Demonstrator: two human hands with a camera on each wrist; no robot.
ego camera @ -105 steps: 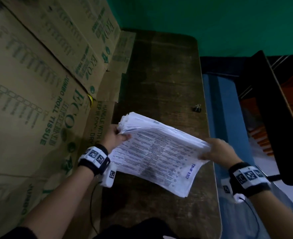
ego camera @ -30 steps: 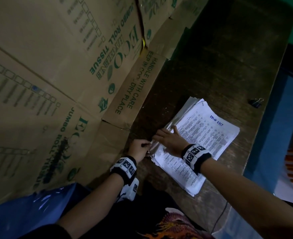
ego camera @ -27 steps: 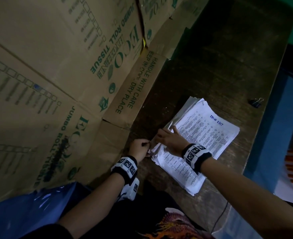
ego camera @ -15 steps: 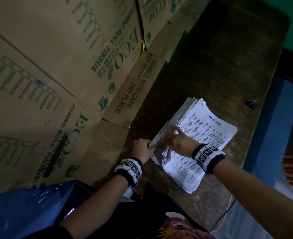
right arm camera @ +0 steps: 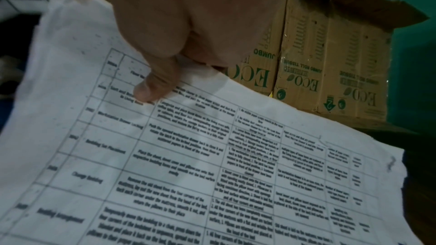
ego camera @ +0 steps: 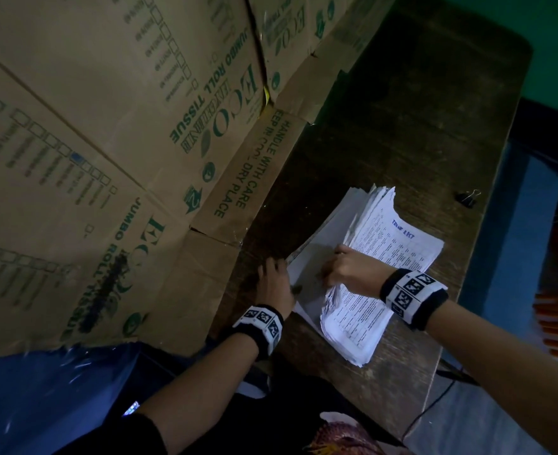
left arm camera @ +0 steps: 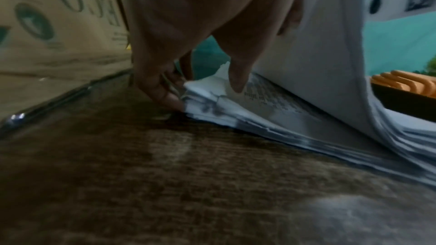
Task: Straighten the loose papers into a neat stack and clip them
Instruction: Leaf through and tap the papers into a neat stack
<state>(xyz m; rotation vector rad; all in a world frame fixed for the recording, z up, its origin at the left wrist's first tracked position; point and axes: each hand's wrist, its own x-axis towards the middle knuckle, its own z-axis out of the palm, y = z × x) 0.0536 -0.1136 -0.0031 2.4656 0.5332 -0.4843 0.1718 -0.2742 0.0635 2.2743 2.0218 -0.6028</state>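
A thick stack of printed papers [ego camera: 399, 247] lies on the dark wooden table [ego camera: 412, 126], its edges ragged and uneven. My right hand [ego camera: 336, 267] grips the upper sheets [right arm camera: 188, 165] at their left edge, thumb on the printed face, and peels them up and to the right. My left hand [ego camera: 282, 274] pinches the near-left corner of the lower sheets [left arm camera: 235, 111], with the thumb on top and the fingertips [left arm camera: 169, 98] at the table. A black binder clip [ego camera: 467, 197] lies apart near the table's right edge.
Tall cardboard boxes [ego camera: 123, 142] marked for jumbo roll tissue stand along the table's left side, close to the stack. A blue plastic sheet [ego camera: 41, 399] is at the lower left. A blue surface [ego camera: 520, 257] lies beyond the table's right edge. A green wall is behind.
The stack, held in the air earlier, now lies on the table. In the last half second my right hand has lifted the upper sheets further, baring a blank sheet beneath; my left hand stays at the corner.
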